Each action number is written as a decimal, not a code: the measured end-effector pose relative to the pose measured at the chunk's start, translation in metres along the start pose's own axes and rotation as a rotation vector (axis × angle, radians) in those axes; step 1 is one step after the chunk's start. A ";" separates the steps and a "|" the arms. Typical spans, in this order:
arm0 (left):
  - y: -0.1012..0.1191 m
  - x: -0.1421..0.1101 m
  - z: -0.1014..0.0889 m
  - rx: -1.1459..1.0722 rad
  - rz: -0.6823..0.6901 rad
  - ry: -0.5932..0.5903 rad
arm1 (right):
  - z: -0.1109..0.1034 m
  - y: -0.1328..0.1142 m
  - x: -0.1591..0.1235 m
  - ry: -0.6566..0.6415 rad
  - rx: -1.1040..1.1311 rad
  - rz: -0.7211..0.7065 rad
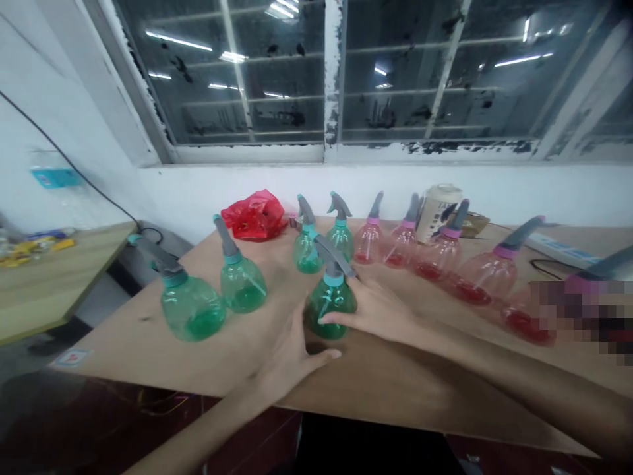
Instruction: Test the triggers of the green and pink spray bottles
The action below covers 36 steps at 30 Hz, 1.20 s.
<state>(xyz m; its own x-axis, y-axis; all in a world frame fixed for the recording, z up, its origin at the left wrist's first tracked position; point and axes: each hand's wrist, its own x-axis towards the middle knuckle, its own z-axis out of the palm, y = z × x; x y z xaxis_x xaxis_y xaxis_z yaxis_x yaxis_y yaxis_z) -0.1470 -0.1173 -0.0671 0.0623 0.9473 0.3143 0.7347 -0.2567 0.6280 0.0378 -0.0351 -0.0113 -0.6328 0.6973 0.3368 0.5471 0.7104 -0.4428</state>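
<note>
A green spray bottle with a grey trigger head and teal collar stands upright near the table's middle. My right hand grips it from the right, thumb across its front and the other fingers partly hidden behind. On its left side is my left hand, thumb spread away and fingers stretched along the bottle; whether they touch it I cannot tell. Two more green spray bottles, one nearer and one farther, stand to the left. Behind the held bottle are another green bottle and its neighbour.
Several pink spray bottles with red liquid line the right side of the wooden table. Toward the wall are a red plastic bag, a paper cup and a white power strip. Another table stands at left.
</note>
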 end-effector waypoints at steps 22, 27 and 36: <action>-0.034 -0.052 -0.039 -0.099 -0.127 -0.048 | 0.065 -0.021 0.125 0.142 -0.180 -0.075; -0.032 -0.050 -0.039 -0.076 -0.129 -0.038 | 0.076 -0.018 0.130 0.198 -0.190 -0.122; -0.033 -0.052 -0.038 -0.046 -0.139 -0.012 | 0.037 0.006 0.100 0.359 -0.050 -0.049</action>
<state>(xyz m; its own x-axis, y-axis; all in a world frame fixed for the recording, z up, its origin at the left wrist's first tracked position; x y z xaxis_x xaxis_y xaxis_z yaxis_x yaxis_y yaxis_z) -0.2002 -0.1651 -0.0765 -0.0290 0.9765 0.2137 0.7051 -0.1316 0.6968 -0.0428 0.0349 -0.0112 -0.4312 0.6450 0.6309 0.5527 0.7415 -0.3803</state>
